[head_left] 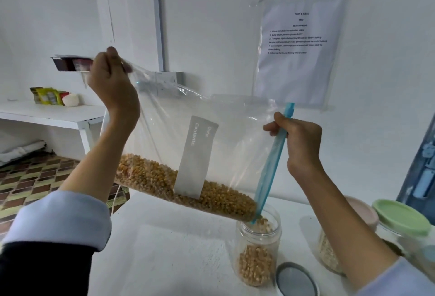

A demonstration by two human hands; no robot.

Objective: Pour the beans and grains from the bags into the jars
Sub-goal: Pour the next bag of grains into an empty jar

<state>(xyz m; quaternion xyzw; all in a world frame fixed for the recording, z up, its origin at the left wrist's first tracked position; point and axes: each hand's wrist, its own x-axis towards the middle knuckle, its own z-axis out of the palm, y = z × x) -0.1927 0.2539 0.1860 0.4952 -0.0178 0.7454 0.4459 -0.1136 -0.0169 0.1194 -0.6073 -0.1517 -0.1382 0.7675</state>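
Note:
A clear zip bag with a grey label and a blue zip strip hangs tilted above the white table. Yellow corn kernels lie along its lower edge and run down to the open corner. My left hand grips the bag's raised bottom corner up at the left. My right hand pinches the blue zip strip at the mouth. The bag's lower corner sits in the mouth of an open clear jar, which holds kernels in its lower part. The jar's lid lies on the table just right of it.
At the right stand a jar with a green lid and a jar of pale grains partly hidden by my right arm. A printed sheet hangs on the wall. A white shelf with packets is at the left.

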